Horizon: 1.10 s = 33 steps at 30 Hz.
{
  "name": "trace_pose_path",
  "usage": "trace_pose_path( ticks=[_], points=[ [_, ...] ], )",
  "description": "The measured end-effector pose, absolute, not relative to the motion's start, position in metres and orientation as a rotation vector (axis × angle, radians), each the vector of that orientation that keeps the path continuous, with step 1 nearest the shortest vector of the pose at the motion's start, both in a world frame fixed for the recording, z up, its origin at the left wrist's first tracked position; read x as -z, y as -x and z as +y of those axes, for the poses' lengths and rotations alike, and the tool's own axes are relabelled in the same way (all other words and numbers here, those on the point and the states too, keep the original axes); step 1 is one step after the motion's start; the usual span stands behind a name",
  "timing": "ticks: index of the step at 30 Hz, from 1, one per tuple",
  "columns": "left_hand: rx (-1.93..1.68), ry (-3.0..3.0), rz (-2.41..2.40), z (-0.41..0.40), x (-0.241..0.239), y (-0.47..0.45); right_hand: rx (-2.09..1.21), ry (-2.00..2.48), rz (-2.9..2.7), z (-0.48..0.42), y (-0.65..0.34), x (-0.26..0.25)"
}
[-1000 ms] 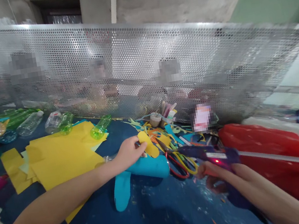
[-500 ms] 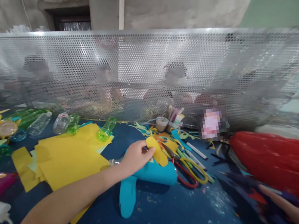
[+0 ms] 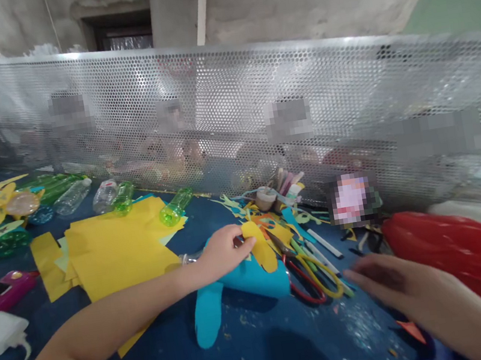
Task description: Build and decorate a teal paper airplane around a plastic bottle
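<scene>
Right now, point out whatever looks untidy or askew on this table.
The cut paper scraps beyond the blue-wrapped bottle look untidy: loose, jumbled pieces of several colours. The yellow sheets look askew too, piled with their edges unaligned.

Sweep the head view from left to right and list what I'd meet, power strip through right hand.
Magenta power strip, yellow sheets, left hand, yellow cutout, yellow scissor loop, right hand.

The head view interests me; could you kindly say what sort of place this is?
Probably a shared craft workspace: stacked yellow sheets, scissors among paper scraps, and people visible through a perforated metal partition.
</scene>
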<state>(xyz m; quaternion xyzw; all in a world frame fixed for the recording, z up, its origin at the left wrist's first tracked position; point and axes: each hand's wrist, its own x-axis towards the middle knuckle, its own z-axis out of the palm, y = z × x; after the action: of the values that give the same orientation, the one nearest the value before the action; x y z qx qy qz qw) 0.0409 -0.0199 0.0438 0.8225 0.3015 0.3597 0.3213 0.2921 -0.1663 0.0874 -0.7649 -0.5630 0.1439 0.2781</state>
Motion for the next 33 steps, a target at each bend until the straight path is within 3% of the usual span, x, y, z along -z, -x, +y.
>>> trace_pose_path(
  ticks=[5, 18, 27, 33],
  points=[
    [-0.971, -2.333, 0.754, -0.024, -0.046, -0.04, -0.219, 1.687, -1.862, -0.126, -0.218, -0.099],
    [-1.028, -2.316, 0.591, -0.028, -0.039, -0.041, -0.211, 1.623, -1.943, -0.104, -0.218, -0.075],
    [-0.972, -2.209, 0.709, -0.027, -0.043, -0.042, -0.504, 1.556, -1.599, -0.095, -0.259, -0.083],
    [-0.965, -2.229, 0.696, -0.027, -0.044, -0.041, -0.694, 1.564, -1.792, -0.1, -0.257, -0.085]
  ],
)
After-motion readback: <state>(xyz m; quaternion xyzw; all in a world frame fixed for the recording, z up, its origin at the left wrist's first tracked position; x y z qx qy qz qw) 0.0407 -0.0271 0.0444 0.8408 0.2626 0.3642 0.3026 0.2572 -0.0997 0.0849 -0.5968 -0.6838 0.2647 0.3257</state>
